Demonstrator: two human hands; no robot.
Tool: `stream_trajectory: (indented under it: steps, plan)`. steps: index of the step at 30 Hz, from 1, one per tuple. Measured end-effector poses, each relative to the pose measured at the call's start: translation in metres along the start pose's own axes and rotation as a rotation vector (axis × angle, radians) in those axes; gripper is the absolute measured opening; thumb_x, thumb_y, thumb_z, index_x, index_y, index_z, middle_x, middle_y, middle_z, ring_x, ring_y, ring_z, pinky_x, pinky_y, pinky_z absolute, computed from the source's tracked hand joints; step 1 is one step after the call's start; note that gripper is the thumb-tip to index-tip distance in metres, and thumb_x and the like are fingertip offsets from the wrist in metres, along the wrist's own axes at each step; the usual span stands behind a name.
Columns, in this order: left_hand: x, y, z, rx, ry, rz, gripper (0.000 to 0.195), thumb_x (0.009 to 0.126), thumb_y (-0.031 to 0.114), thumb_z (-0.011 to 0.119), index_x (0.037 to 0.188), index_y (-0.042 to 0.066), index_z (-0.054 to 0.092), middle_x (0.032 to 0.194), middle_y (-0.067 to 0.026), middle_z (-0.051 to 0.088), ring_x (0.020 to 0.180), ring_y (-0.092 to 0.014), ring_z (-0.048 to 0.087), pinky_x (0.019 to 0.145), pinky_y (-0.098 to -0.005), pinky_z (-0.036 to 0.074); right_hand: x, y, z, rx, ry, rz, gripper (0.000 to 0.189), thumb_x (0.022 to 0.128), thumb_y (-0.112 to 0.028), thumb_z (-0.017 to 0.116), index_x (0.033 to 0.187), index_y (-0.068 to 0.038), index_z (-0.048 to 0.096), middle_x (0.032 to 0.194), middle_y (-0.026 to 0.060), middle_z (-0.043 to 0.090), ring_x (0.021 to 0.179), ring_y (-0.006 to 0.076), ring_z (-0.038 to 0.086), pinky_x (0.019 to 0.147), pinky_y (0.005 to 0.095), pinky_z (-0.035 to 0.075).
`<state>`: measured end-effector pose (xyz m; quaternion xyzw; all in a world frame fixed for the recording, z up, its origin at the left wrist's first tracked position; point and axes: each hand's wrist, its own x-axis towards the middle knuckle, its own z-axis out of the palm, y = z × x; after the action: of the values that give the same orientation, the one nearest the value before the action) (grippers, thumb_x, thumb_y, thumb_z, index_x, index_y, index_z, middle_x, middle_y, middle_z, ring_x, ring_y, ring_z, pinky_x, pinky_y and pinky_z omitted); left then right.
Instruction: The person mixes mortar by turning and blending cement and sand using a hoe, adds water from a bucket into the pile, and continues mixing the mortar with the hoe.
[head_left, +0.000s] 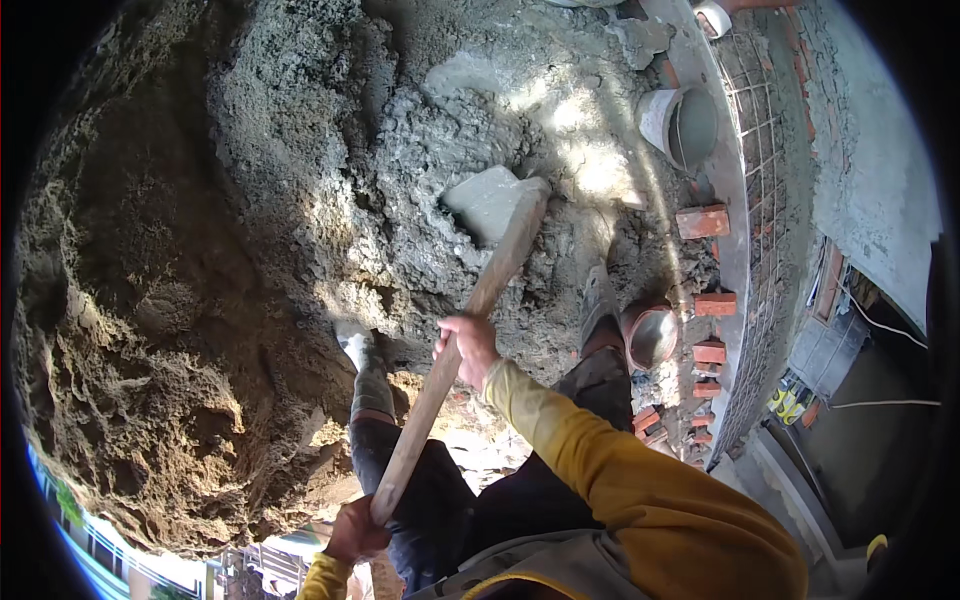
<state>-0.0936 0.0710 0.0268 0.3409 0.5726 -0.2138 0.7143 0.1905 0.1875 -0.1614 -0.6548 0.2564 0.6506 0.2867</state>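
A hoe with a wooden handle and a broad flat metal blade slants across the view. My right hand is closed around the middle of the handle. Near the handle's lower end my left hand grips it, close to my left thigh. The blade rests in wet grey mortar, and its front edge is partly sunk or hidden there. My two legs stand apart, with the feet in or by the mortar.
At the left rises a heap of brown sand. A bucket of grey liquid, a smaller bucket and several red bricks line the right side, beside a pale board edge and a wire mesh.
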Motion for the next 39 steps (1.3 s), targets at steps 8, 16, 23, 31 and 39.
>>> stream_trajectory:
  steps: [8,16,23,31,39]
  plan:
    - [0.126,0.144,0.096,-0.191,0.166,0.345,0.021,0.064,0.009,0.064,0.078,-0.003,0.054,0.062,-0.0112,0.053,0.057,-0.02,0.051,0.056,-0.0348,0.045,0.028,-0.163,-0.007,-0.425,0.156,-0.454,0.01,0.076,-0.003,0.061,0.07,-0.002,0.054,0.057,0.0065,0.052,0.043,0.0161,0.051,0.039,0.0309,0.047]
    - [0.078,0.199,0.069,0.026,0.185,0.173,0.049,0.068,0.016,0.065,0.109,-0.005,0.049,0.085,-0.0258,0.06,0.077,-0.038,0.062,0.072,-0.0422,0.048,0.09,-0.157,-0.014,-0.443,0.1,-0.269,0.013,0.082,-0.014,0.058,0.08,-0.004,0.05,0.065,0.0077,0.051,0.054,0.0206,0.054,0.054,0.0375,0.049]
    - [-0.027,0.299,0.039,-0.46,-0.194,0.441,0.075,0.089,0.013,0.059,0.145,-0.004,0.012,0.119,-0.0155,0.053,0.108,-0.022,0.053,0.091,-0.0326,0.043,0.032,-0.153,-0.063,-0.119,-0.304,0.032,0.008,0.079,-0.009,0.054,0.079,-0.006,0.046,0.063,0.0091,0.051,0.057,0.0249,0.054,0.059,0.0391,0.05]
    - [-0.044,0.467,0.095,-0.495,-0.475,0.839,0.064,0.092,0.026,0.058,0.137,-0.009,0.03,0.109,-0.0226,0.058,0.101,-0.029,0.056,0.097,-0.0389,0.039,-0.035,-0.277,-0.111,0.224,-0.654,0.546,0.008,0.082,-0.01,0.055,0.078,-0.003,0.055,0.07,0.0056,0.056,0.063,0.017,0.057,0.061,0.0296,0.051]
    - [-0.084,0.533,0.184,-0.44,-0.638,1.42,0.085,0.087,0.058,0.052,0.14,-0.005,0.028,0.105,-0.0221,0.051,0.084,-0.031,0.052,0.073,-0.0419,0.045,-0.188,-0.382,-0.207,0.346,-0.563,0.222,0.029,0.09,-0.015,0.051,0.11,0.006,0.047,0.077,0.0088,0.055,0.063,0.0148,0.06,0.062,0.0284,0.056]
